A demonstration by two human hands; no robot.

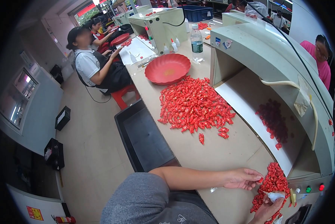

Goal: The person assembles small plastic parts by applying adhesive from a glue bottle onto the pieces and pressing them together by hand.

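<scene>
My left hand reaches across the table with its fingertips pinched on a small red piece. Close by at the lower right, my right hand is closed around a small white squeeze bottle with a thin pointed tip. The tip points toward my left hand. Beneath and beside both hands lies a pile of small shiny red pieces. A much larger heap of red figure-like pieces spreads over the table farther off, with a few lying loose at its near edge.
A red scalloped dish and a water bottle stand beyond the heap. A pale box-shaped machine with an open front takes up the right, red pieces inside. A black bin sits left of the table. Co-workers sit farther along.
</scene>
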